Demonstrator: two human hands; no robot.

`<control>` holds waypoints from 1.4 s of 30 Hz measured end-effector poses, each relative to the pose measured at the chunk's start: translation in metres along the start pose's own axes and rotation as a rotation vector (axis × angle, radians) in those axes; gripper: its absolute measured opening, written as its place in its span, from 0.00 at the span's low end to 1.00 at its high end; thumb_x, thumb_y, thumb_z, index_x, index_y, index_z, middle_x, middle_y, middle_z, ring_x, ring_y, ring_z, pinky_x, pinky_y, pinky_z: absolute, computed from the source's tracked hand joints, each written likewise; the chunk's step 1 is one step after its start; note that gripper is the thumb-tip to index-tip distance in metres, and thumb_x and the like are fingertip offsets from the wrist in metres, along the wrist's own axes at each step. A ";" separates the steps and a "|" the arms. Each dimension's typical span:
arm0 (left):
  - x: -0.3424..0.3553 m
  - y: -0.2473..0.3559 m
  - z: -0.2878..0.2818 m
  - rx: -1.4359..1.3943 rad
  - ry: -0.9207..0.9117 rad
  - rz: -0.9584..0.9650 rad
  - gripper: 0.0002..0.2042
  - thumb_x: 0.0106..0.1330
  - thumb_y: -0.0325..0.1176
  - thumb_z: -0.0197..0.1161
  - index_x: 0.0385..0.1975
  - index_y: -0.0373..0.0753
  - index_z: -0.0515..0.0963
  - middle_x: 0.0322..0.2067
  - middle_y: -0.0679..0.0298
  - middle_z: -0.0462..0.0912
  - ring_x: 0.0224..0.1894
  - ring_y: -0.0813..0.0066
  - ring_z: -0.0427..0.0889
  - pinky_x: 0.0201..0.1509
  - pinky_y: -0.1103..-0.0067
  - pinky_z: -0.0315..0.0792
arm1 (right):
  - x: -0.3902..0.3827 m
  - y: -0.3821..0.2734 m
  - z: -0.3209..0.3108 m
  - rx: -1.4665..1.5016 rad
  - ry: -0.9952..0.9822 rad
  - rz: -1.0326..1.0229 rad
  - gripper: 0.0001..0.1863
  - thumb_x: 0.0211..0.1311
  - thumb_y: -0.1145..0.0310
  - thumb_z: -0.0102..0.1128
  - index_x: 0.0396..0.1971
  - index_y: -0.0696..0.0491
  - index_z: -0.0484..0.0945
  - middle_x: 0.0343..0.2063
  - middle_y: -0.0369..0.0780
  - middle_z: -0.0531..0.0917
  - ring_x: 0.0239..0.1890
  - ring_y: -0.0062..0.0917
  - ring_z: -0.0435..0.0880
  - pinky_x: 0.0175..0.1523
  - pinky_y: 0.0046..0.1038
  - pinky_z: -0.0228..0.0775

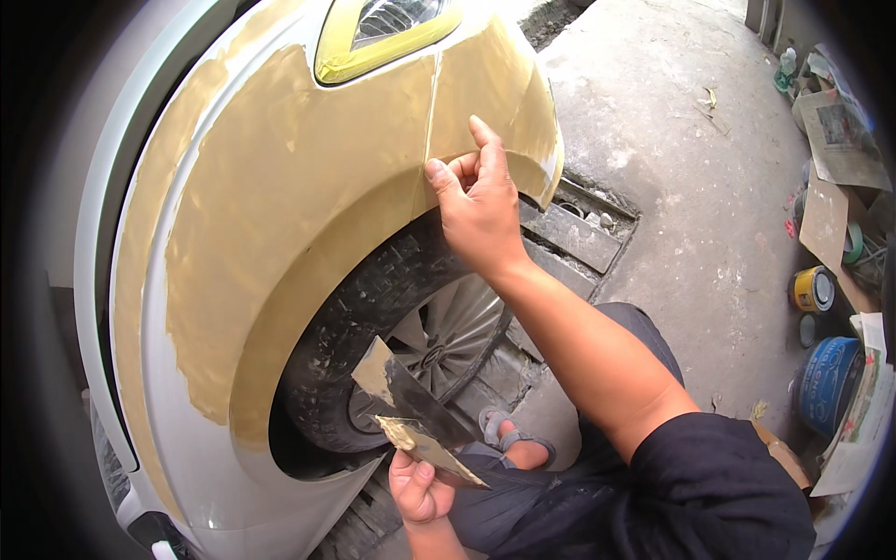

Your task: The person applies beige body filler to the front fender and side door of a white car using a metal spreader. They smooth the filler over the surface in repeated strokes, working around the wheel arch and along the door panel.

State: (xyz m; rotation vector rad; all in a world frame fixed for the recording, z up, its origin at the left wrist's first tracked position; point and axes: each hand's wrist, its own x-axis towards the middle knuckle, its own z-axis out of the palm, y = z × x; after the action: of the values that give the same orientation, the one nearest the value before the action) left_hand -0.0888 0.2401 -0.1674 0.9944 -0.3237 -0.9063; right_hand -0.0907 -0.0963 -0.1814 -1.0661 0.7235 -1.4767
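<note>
My right hand [474, 201] rests at the seam of a car body panel [252, 196] coated in tan filler, its index finger raised and other fingers loosely bent, holding nothing. At the lower middle my left hand [420, 490] grips a flat spreader [425, 448] with tan putty along its end. A larger dark metal blade [411, 397] with dried putty sits just above it, apparently in the same hand; its lower part is hidden. Behind them is the wheel [327, 364] in the arch. Yellow masking tape [341, 61] borders the lamp at the top.
A grated drain [574, 238] runs under the car beside a concrete floor [681, 215]. Along the right stand a blue tub [829, 383], a small yellow can [814, 289], cardboard [823, 219] and papers. My sandalled foot [523, 448] is below.
</note>
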 end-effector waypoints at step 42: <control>-0.002 0.002 -0.025 -0.035 0.064 0.055 0.23 0.69 0.19 0.61 0.65 0.28 0.71 0.47 0.46 0.86 0.40 0.54 0.90 0.42 0.65 0.89 | -0.066 0.009 -0.011 -0.332 -0.222 -0.476 0.42 0.53 0.82 0.59 0.72 0.67 0.59 0.68 0.57 0.72 0.73 0.54 0.67 0.75 0.47 0.59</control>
State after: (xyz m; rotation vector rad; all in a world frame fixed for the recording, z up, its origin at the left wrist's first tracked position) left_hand -0.0736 0.2568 -0.1789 0.9758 -0.2784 -0.8260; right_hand -0.0988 -0.0351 -0.2088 -1.7179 0.5912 -1.6289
